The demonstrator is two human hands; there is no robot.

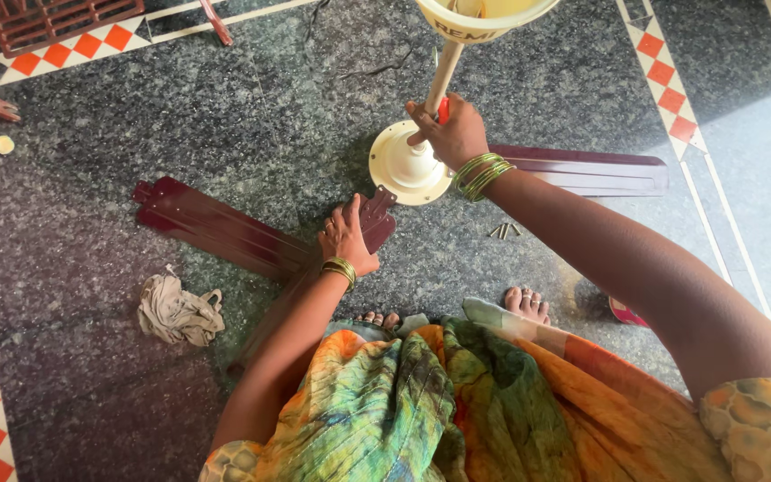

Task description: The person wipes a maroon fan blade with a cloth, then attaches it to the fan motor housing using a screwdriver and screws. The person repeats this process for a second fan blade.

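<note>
A crumpled cloth [178, 312] lies on the dark stone floor [64, 223] at the left. Beside it, a maroon fan blade [225, 228] rests flat on the floor. The left hand [346, 241] presses palm-down on this blade near its bracket end, fingers spread, gripping nothing. The right hand [451, 132] is closed around the cream fan rod [443, 76] above the cream canopy [408, 165]. Loose screws [504, 230] lie near a second blade [582, 170].

a single head-worn view is aimed steeply down from close above, over the lap, at the speckled dark grey stone floor [91, 375].
</note>
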